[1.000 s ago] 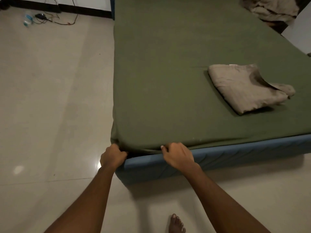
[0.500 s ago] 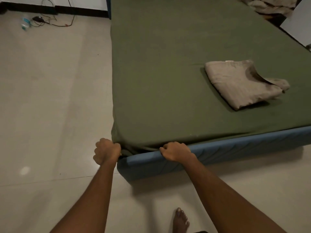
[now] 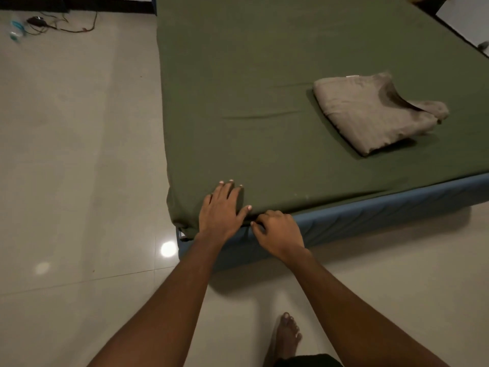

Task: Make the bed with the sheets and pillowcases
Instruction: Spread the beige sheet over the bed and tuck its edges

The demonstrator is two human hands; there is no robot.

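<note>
Pressing the sheet [image 3: 264,102] flat at its near corner with left hand [image 3: 222,210] spread; pinching its hem beside the blue base [image 3: 383,215] with curled right hand [image 3: 277,233]. Folded cloth [image 3: 375,112] on top.

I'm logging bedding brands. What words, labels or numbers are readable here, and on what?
No text can be read.
White tag on the folded beige cloth: too small to read.
Green sheet: plain, no print visible.
Bluish item on the floor: blurred, nothing legible.

Left hand [image 3: 222,207] flat; right hand [image 3: 277,231] curled, seemingly pinching
</note>
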